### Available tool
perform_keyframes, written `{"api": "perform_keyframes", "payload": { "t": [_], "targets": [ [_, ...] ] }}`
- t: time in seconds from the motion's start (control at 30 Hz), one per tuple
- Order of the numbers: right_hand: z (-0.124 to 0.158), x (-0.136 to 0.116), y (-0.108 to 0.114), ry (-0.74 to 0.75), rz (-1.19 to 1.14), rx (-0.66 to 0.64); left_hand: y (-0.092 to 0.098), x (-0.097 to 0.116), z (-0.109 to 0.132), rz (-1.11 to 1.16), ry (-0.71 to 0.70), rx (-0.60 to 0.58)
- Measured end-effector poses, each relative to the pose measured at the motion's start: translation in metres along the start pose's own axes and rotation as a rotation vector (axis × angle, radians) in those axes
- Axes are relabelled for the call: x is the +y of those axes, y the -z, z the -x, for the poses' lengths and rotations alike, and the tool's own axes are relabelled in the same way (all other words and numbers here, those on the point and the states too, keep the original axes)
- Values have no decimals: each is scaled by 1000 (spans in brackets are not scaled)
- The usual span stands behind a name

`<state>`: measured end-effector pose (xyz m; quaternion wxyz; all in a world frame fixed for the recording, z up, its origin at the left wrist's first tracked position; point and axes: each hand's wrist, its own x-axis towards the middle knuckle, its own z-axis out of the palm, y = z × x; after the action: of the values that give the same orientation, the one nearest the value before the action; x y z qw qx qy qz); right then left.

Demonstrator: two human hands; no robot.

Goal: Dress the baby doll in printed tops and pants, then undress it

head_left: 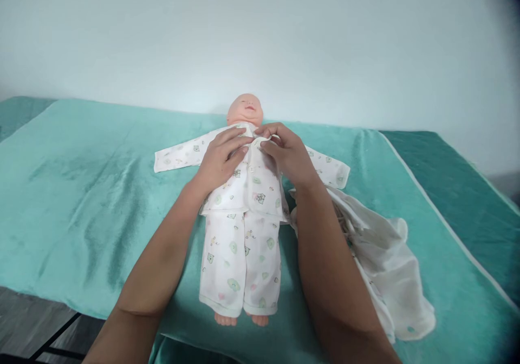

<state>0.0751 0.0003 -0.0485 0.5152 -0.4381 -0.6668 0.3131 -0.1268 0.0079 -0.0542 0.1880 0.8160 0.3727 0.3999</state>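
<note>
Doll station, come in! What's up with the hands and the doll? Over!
Left hand on the shirt, right hand pinching its front edge. Doll lying face up, arms spread. White cloth off to the right, not covering the doll.

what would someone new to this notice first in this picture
A bald baby doll lies face up in the middle of the teal cloth, its head toward the pale wall. On the chest of its printed white pajama top, the left grip rests and the right grip pinches the fabric. Crumpled white cloth lies beside the doll, at the picture's right.
</note>
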Motion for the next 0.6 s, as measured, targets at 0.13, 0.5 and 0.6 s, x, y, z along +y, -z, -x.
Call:
{"api": "perform_keyframes", "payload": {
  "t": [0.13,0.5,0.6],
  "targets": [
    [3,-5,-3,-79,1,37,0,1,1,8,-3,16],
    [25,-24,-7,123,337,-13,10,19,17,10,-65,-117],
    [39,-22,-10,140,365,-9,14,27,27,-24,-29,-172]
  ]
}}
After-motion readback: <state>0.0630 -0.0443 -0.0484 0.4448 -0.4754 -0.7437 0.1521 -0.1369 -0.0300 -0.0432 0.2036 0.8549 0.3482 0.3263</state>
